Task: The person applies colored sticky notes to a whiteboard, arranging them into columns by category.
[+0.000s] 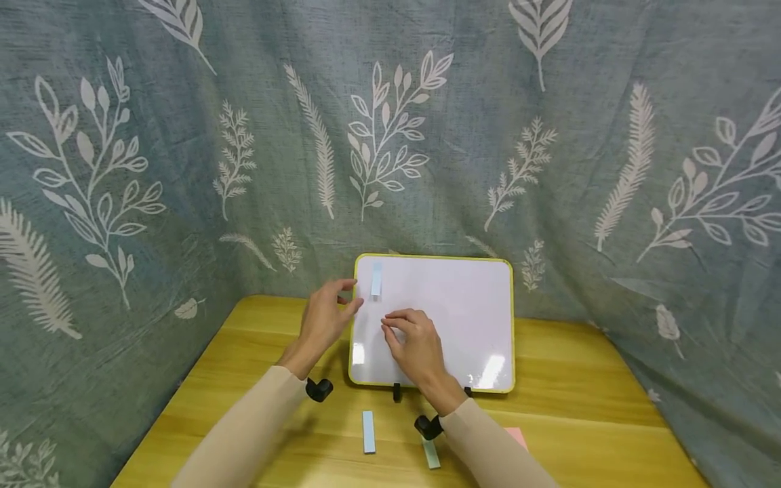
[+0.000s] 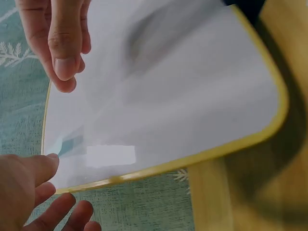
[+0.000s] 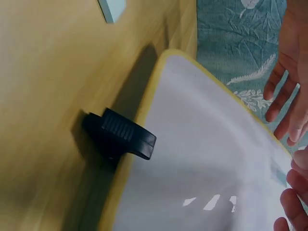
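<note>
A light blue sticky strip (image 1: 376, 279) is stuck upright near the upper left corner of a yellow-framed whiteboard (image 1: 454, 305). My left hand (image 1: 323, 318) is at the board's left edge, thumb and fingers spread apart, nothing seen between them. In the left wrist view its thumb tip appears close to the blue strip (image 2: 72, 144). Below the strip, my right hand (image 1: 417, 342) is in front of the board. Its thumb and forefinger are bent loosely toward each other, and no held thing shows. The right wrist view shows only its fingertips (image 3: 293, 197).
Black stand feet (image 1: 397, 392) support the board on a wooden table (image 1: 579, 407). Nearer me lie a blue strip pad (image 1: 369, 432), a green one (image 1: 431, 455) partly under the right wrist, and a pink piece (image 1: 516, 435) half hidden by the sleeve. A patterned curtain (image 1: 427, 190) hangs behind.
</note>
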A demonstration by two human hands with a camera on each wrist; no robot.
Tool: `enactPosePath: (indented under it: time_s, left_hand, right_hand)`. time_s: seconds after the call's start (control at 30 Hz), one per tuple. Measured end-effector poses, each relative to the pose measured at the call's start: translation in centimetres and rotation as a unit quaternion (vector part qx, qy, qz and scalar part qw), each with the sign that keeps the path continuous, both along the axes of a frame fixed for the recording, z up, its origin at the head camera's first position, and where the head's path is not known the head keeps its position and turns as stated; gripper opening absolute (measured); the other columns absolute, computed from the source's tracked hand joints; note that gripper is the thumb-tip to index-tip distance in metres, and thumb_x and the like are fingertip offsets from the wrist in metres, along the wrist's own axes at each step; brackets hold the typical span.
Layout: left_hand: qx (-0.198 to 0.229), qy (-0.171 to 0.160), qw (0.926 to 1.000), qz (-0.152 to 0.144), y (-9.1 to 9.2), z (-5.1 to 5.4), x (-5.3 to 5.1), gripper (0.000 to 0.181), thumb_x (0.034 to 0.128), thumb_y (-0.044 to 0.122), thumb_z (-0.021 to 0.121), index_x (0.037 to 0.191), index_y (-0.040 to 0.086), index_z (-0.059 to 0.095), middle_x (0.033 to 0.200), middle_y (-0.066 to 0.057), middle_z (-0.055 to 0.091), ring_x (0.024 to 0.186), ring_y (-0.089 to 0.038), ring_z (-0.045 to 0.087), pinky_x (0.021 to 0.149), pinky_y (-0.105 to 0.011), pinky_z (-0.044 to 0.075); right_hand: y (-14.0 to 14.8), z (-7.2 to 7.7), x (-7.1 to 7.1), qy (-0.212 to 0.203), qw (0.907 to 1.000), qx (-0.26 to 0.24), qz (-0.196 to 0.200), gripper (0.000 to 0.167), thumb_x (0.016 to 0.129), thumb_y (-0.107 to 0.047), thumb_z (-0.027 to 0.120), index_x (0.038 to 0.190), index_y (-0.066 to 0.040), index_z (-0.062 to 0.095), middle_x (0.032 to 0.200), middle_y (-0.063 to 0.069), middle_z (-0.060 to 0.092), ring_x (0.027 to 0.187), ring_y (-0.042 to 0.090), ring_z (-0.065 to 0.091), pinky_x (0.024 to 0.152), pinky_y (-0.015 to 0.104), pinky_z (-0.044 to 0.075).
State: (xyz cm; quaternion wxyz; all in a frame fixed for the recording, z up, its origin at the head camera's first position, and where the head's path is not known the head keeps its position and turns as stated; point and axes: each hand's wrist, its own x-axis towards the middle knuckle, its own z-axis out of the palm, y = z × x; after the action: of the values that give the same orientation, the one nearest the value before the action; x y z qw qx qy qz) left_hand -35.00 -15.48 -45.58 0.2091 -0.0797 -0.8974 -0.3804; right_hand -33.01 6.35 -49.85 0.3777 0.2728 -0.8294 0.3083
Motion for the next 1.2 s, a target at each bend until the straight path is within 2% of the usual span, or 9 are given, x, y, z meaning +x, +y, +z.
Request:
enactPosePath:
  time_s: [0.27, 0.47, 0.6, 0.77, 0.8, 0.87, 1.0, 1.03, 1.2]
  left_hand:
    - [-0.044, 0.016, 0.9985, -0.027, -0.7, -2.0, 2.4, 0.045, 0.1078, 0.025, 0.087, 0.149, 0.011, 0.078, 0.144, -0.015, 0.079, 0.116, -0.036, 0.082, 0.093, -0.053, 0.07]
    - [-0.069, 0.022, 0.9965, -0.042, -1.3, -2.9, 4.0, 0.041, 0.1075, 0.023, 0.087, 0.146, 0.01, 0.08, 0.14, -0.014, 0.081, 0.115, -0.035, 0.082, 0.094, -0.053, 0.069]
    - [-0.078, 0.014, 0.9949, -0.063, -1.6, -3.5, 5.1, 0.037, 0.1072, 0.023, 0.088, 0.142, 0.011, 0.082, 0.138, -0.011, 0.082, 0.113, -0.033, 0.082, 0.092, -0.05, 0.069]
    - [-0.096, 0.018, 0.9886, -0.115, -2.2, -5.1, 6.3, 0.03, 0.1092, 0.031, 0.086, 0.134, 0.014, 0.085, 0.128, -0.008, 0.084, 0.106, -0.031, 0.082, 0.086, -0.045, 0.069]
    - [-0.098, 0.033, 0.9853, -0.136, -2.8, -6.7, 5.5, 0.035, 0.111, 0.041, 0.083, 0.136, 0.017, 0.085, 0.13, -0.004, 0.083, 0.107, -0.026, 0.081, 0.086, -0.041, 0.068]
    - [-0.108, 0.031, 0.9811, -0.158, -3.0, -7.1, 6.0, 0.038, 0.1116, 0.048, 0.08, 0.136, 0.019, 0.085, 0.129, -0.003, 0.083, 0.106, -0.024, 0.08, 0.086, -0.041, 0.068]
    - [-0.128, 0.003, 0.9748, -0.183, -3.0, -7.1, 7.3, 0.039, 0.1103, 0.048, 0.082, 0.136, 0.018, 0.084, 0.13, -0.002, 0.083, 0.109, -0.024, 0.079, 0.088, -0.039, 0.067]
    - [-0.136, -0.017, 0.9746, -0.177, -2.3, -5.8, 8.7, 0.035, 0.109, 0.039, 0.086, 0.133, 0.015, 0.084, 0.127, -0.006, 0.084, 0.107, -0.028, 0.08, 0.087, -0.042, 0.068]
    - [-0.164, -0.049, 0.967, -0.189, -2.0, -5.9, 10.3, 0.035, 0.106, 0.035, 0.09, 0.134, 0.014, 0.084, 0.129, -0.005, 0.084, 0.113, -0.029, 0.079, 0.093, -0.042, 0.067]
  right_hand:
    - [0.7, -0.7, 1.7, -0.038, 0.9984, 0.015, 0.039, 0.007, 0.099, -0.01, 0.094, 0.106, -0.008, 0.093, 0.114, 0.004, 0.087, 0.108, 0.029, 0.081, 0.093, 0.048, 0.068]
    - [1.8, -1.1, 2.1, -0.069, 0.9941, 0.032, 0.077, 0.012, 0.101, -0.01, 0.092, 0.112, -0.007, 0.092, 0.121, 0.007, 0.086, 0.116, 0.032, 0.08, 0.1, 0.05, 0.068]
    - [2.4, -1.1, 2.6, -0.073, 0.9916, 0.047, 0.096, 0.017, 0.1, -0.01, 0.093, 0.116, -0.006, 0.091, 0.123, 0.009, 0.085, 0.118, 0.033, 0.08, 0.101, 0.053, 0.068]
    - [2.8, -1.5, 3.3, -0.061, 0.9888, 0.062, 0.121, 0.021, 0.099, -0.01, 0.094, 0.119, -0.005, 0.09, 0.125, 0.01, 0.084, 0.12, 0.033, 0.079, 0.102, 0.053, 0.068]
    - [2.9, -1.5, 3.4, -0.059, 0.988, 0.065, 0.127, 0.022, 0.099, -0.01, 0.094, 0.12, -0.005, 0.09, 0.125, 0.01, 0.084, 0.12, 0.033, 0.079, 0.102, 0.052, 0.069]
    - [2.9, -1.6, 3.7, -0.055, 0.9862, 0.071, 0.139, 0.023, 0.099, -0.01, 0.094, 0.12, -0.004, 0.089, 0.127, 0.011, 0.084, 0.12, 0.033, 0.079, 0.102, 0.053, 0.069]
    - [3.1, -1.5, 4.3, -0.071, 0.9813, 0.092, 0.154, 0.025, 0.101, -0.013, 0.093, 0.123, -0.005, 0.088, 0.131, 0.011, 0.084, 0.122, 0.032, 0.079, 0.103, 0.053, 0.069]
    - [3.2, -1.4, 4.5, -0.078, 0.98, 0.098, 0.155, 0.025, 0.101, -0.015, 0.093, 0.124, -0.006, 0.088, 0.133, 0.01, 0.083, 0.123, 0.032, 0.079, 0.103, 0.053, 0.068]
    - [3.8, -1.6, 5.3, -0.104, 0.9739, 0.125, 0.158, 0.027, 0.103, -0.018, 0.092, 0.128, -0.007, 0.088, 0.138, 0.009, 0.082, 0.127, 0.03, 0.078, 0.106, 0.052, 0.068]
